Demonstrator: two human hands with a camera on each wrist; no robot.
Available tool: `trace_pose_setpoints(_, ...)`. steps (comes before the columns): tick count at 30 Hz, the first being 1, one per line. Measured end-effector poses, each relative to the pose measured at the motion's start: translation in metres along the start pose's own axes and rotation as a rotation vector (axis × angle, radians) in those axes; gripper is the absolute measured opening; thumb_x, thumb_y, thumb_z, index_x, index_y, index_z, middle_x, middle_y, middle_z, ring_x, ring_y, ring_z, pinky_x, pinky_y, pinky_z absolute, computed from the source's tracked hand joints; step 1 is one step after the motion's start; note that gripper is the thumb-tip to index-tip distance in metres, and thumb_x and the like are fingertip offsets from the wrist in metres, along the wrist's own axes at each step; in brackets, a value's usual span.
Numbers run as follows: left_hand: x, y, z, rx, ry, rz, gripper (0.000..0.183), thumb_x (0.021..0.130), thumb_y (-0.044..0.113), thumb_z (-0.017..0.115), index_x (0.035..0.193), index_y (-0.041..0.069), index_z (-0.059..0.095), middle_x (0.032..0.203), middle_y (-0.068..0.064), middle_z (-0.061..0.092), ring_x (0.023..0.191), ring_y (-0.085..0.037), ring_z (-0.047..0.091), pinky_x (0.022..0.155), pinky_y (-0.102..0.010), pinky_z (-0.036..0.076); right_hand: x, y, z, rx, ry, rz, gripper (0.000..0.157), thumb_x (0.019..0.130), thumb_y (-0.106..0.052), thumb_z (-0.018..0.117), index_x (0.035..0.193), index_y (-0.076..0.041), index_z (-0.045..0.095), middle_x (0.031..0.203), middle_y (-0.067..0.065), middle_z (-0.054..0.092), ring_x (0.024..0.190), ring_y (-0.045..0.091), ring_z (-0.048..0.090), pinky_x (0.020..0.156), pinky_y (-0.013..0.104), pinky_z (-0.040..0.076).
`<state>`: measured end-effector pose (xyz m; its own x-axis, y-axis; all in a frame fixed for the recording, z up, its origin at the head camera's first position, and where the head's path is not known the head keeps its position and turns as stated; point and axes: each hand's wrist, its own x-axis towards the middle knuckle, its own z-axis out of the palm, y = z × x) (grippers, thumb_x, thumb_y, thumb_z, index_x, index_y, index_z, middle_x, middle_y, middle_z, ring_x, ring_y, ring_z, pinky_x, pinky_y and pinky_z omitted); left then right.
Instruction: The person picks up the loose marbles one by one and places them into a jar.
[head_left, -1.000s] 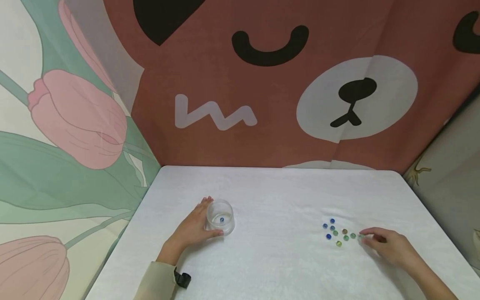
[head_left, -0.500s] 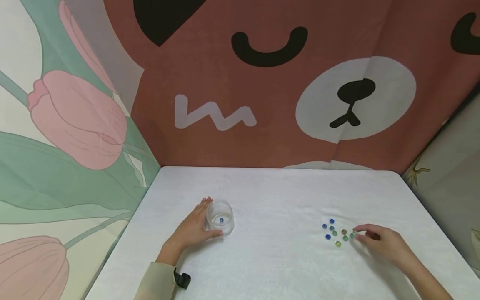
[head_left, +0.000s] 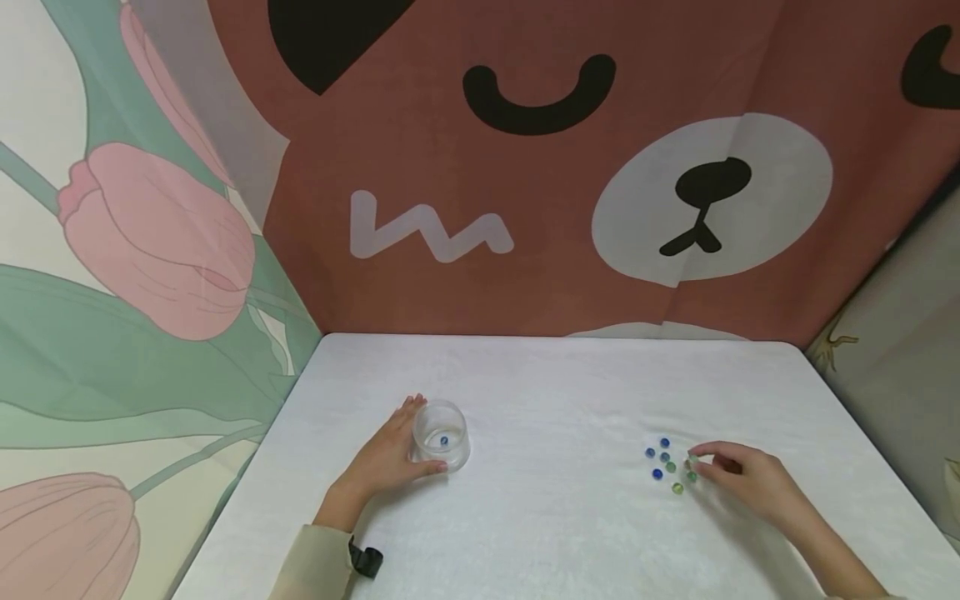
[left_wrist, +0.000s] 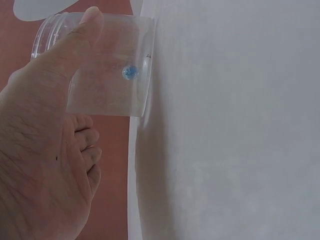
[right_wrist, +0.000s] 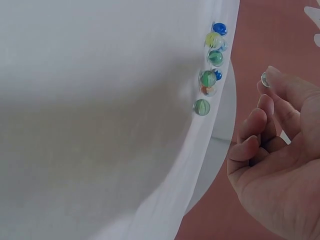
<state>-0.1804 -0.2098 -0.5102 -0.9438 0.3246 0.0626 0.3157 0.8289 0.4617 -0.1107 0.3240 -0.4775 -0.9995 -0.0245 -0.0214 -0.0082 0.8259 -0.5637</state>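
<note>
A clear jar point(head_left: 457, 452) stands upright on the white table, and my left hand point(head_left: 386, 454) grips its side, thumb in front and fingers behind. One blue marble point(left_wrist: 130, 72) lies on the jar's bottom. Over on the right, my right hand point(head_left: 761, 483) pinches a pale greenish glass marble point(right_wrist: 265, 79) between thumb and index finger, just above a loose group of marbles. That group has several blue marbles point(head_left: 657, 474), a yellow marble point(head_left: 678, 488), green marbles point(right_wrist: 201, 107) and one with orange, point(right_wrist: 207, 91) partly hidden behind a green one.
The white cloth-covered table point(head_left: 555, 517) stretches between jar and marbles. Behind it hangs a brown curtain point(head_left: 420, 292) with a bear face, and a tulip-print cloth point(head_left: 157, 242) hangs at the left. A black band device point(head_left: 366, 562) sits at the left wrist.
My right hand has moved left over the marbles with the pinched marble, passing over the green ones at the group's right side. The left hand and jar stay where they were.
</note>
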Motion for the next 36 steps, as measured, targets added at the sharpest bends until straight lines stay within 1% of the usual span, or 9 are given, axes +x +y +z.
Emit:
trace_pose_setpoints(5,0.000,-0.001,0.000,0.010,-0.023,-0.020,0.118,0.074,0.070,0.077,0.162,0.012,0.023,0.168,-0.002,0.022,0.156,-0.022,0.016,0.125,-0.049,0.022,0.002,-0.005,0.003,0.009,0.004,-0.007,0.026,0.095,-0.030,0.073,0.114,-0.012,0.075,0.076,-0.002,0.051,0.068,0.008,0.042,0.055,0.025,0.034)
trace_pose_setpoints(9,0.000,-0.001,0.000,0.013,-0.027,-0.027,0.119,0.074,0.070,0.078,0.162,0.013,0.022,0.169,-0.002,0.021,0.156,-0.021,0.016,0.125,-0.050,0.022,0.003,-0.008,0.005,0.014,0.001,-0.011,0.025,0.095,-0.029,0.073,0.113,-0.012,0.075,0.077,-0.002,0.052,0.068,0.008,0.043,0.055,0.025,0.034)
trace_pose_setpoints(17,-0.001,0.002,-0.001,0.004,-0.013,-0.025,0.118,0.073,0.068,0.080,0.162,0.012,0.024,0.168,-0.003,0.023,0.156,-0.023,0.018,0.124,-0.051,0.024,0.004,-0.017,0.009,0.022,0.018,-0.065,0.020,0.094,-0.023,0.074,0.111,-0.013,0.076,0.074,-0.003,0.050,0.065,0.005,0.041,0.055,0.024,0.034)
trace_pose_setpoints(24,0.000,0.002,-0.001,0.012,-0.028,-0.031,0.119,0.074,0.069,0.078,0.162,0.013,0.022,0.169,-0.002,0.021,0.156,-0.022,0.016,0.125,-0.049,0.022,0.008,-0.026,0.011,0.062,0.020,-0.108,0.020,0.093,-0.023,0.074,0.110,-0.011,0.076,0.072,-0.004,0.050,0.063,0.004,0.040,0.053,0.024,0.034)
trace_pose_setpoints(30,0.000,0.002,0.000,0.014,-0.034,-0.036,0.119,0.074,0.069,0.078,0.162,0.013,0.022,0.169,-0.002,0.021,0.156,-0.022,0.015,0.125,-0.050,0.021,0.009,-0.028,0.017,0.092,0.034,-0.158,0.018,0.092,-0.021,0.076,0.108,-0.013,0.076,0.071,-0.006,0.049,0.062,0.002,0.039,0.051,0.023,0.033)
trace_pose_setpoints(33,0.000,0.002,0.000,0.014,-0.027,-0.035,0.119,0.074,0.069,0.079,0.162,0.012,0.023,0.168,-0.003,0.022,0.156,-0.023,0.016,0.124,-0.050,0.022,0.010,-0.030,0.019,0.099,0.036,-0.170,0.016,0.092,-0.020,0.076,0.107,-0.014,0.076,0.071,-0.007,0.049,0.062,0.002,0.039,0.051,0.023,0.034)
trace_pose_setpoints(36,0.000,0.002,-0.001,0.015,-0.025,-0.033,0.118,0.074,0.068,0.079,0.162,0.012,0.024,0.168,-0.003,0.023,0.156,-0.023,0.016,0.124,-0.050,0.022,0.011,-0.033,0.020,0.106,0.031,-0.166,0.017,0.092,-0.020,0.076,0.107,-0.013,0.077,0.071,-0.007,0.049,0.061,0.003,0.040,0.051,0.023,0.035)
